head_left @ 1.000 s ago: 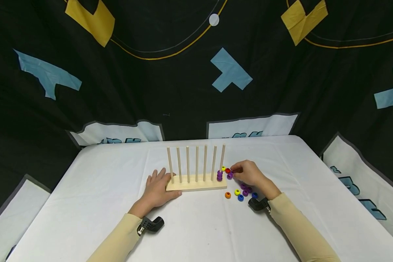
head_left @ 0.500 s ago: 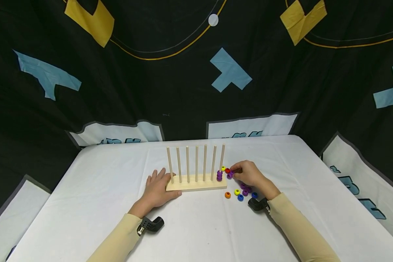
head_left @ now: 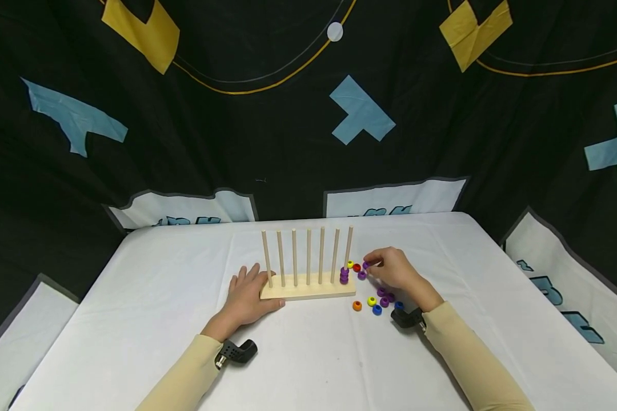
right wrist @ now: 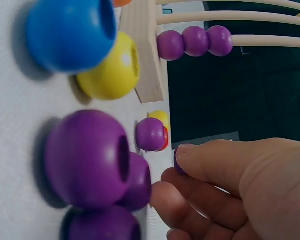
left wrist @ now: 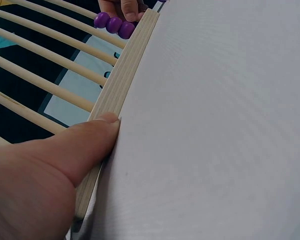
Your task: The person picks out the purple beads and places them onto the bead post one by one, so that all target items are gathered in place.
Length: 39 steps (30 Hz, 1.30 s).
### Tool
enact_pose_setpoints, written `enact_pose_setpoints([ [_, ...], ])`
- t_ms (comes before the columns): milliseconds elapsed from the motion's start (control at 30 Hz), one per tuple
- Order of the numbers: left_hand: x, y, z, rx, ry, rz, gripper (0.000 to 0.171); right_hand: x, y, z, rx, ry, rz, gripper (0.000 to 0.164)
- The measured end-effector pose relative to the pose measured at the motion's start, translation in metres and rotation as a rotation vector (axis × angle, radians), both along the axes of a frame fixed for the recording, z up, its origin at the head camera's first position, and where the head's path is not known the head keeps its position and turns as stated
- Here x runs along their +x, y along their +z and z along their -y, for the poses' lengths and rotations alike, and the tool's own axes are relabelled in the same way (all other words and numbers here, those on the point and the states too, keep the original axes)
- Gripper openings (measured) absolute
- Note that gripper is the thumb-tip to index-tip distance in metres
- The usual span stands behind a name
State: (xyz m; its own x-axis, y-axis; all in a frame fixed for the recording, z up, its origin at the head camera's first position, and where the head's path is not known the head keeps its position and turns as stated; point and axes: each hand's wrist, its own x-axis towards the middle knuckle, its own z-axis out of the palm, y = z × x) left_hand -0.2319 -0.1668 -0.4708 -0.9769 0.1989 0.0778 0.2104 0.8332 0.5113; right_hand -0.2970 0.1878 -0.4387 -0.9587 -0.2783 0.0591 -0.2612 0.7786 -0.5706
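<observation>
Mostly hidden: a purple bead (right wrist: 178, 163) behind the thumb of the right hand (right wrist: 255, 185).
Beyond that hand, another purple bead (right wrist: 150, 134) covers most of a red bead (right wrist: 165, 140); farther off, an orange bead (right wrist: 122, 2) is cut by the right wrist view's top edge. At its wrist, a black camera (head_left: 405, 319) partly hides a blue bead (head_left: 399, 305). Under the left hand's (left wrist: 42, 175) thumb, part of the wooden base (left wrist: 127, 65) is covered.
</observation>
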Motion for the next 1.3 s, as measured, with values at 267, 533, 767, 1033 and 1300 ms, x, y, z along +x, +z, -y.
enact_pose_setpoints([
  [267,0.000,0.000,0.001,0.002,0.000,0.013,0.073,0.000,0.009,-0.003,-0.031,0.017,-0.036,0.029],
  [533,0.001,-0.001,0.000,0.010,0.002,0.019,0.072,0.007,0.022,-0.004,-0.079,0.016,-0.095,0.031],
  [767,0.000,-0.001,0.001,0.003,0.004,0.021,0.072,0.016,0.042,0.000,-0.105,-0.001,-0.170,0.030],
  [1033,0.000,-0.002,0.001,0.001,0.001,0.017,0.072,0.024,0.055,0.004,-0.153,-0.020,-0.227,0.030],
  [1300,0.000,-0.001,0.001,0.001,0.003,0.010,0.072,0.028,0.065,0.010,-0.207,-0.022,-0.274,0.030],
])
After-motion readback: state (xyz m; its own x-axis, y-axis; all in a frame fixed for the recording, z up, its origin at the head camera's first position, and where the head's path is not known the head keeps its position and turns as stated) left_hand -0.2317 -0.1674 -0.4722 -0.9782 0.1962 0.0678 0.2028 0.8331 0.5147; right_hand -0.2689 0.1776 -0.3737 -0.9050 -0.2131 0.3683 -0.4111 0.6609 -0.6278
